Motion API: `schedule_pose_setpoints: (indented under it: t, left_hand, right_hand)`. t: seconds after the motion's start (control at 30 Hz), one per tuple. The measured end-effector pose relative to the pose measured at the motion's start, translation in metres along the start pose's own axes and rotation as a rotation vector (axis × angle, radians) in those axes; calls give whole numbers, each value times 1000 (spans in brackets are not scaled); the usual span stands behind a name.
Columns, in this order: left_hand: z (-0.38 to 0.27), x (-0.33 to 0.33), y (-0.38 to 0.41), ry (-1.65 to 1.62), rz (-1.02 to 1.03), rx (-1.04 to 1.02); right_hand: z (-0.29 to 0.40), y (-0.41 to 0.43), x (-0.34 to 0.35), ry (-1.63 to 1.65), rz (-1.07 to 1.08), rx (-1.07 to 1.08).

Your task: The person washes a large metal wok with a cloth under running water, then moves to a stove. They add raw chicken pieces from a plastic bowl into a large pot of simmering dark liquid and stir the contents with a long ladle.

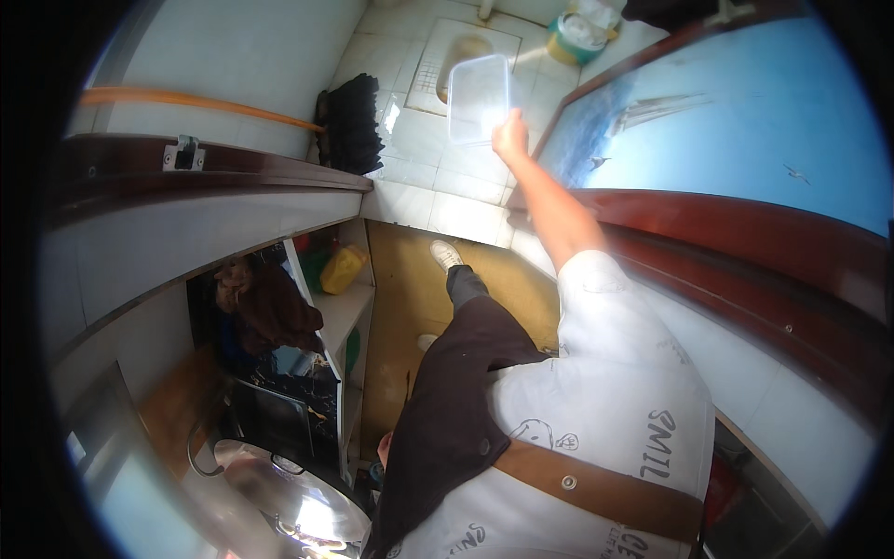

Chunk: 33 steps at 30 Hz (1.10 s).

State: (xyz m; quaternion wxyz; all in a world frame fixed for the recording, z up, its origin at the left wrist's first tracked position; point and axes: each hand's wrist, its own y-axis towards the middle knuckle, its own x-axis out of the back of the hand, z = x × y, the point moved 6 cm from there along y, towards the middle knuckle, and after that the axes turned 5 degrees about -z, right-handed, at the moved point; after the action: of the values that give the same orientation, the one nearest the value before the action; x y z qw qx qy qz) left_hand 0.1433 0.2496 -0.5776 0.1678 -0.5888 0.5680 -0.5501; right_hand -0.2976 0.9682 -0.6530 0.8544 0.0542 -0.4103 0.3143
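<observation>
A clear plastic container [478, 98] is held out at arm's length, gripped near its lower right corner by my right hand [512, 137]. I can see through it to the white floor tiles behind. From this angle it overlaps part of a squat toilet [464, 59] set in the tiled floor. Only a small part of my left hand [385, 447] shows beside my dark apron [461, 398]. Its fingers are mostly hidden, so I cannot see whether it holds anything.
A raised tiled sill [433, 213] crosses the doorway. The open door [698, 119] bears a seascape picture. A black mop-like head [349, 124] stands left. Shelves [342, 307] hold a yellow container [344, 269]. A large metal pan [293, 489] is lower left; a bin [578, 38] stands beyond.
</observation>
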Motion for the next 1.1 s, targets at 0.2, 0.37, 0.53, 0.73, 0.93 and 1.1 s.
schedule_pose_setpoints:
  t: [0.2, 0.37, 0.53, 0.73, 0.93, 1.1]
  left_hand:
    - [-37, 10, 13, -21, -15, -15]
    - [-26, 2, 17, -138, 85, -89]
    - [4, 10, 32, -383, 238, -143]
    - [-68, 0, 2, -44, -59, 63]
    - [-55, -5, -4, -43, 19, 123]
    - [-60, 6, 21, -58, -27, 67]
  right_hand:
    - [20, 42, -28, 588, 53, -280]
    - [14, 34, -37, 794, 489, -450]
    - [47, 6, -63, 999, 552, -362]
    - [44, 35, -40, 950, 403, -252]
    - [51, 15, -39, 888, 157, -94]
    - [63, 98, -6, 232, -351, 293]
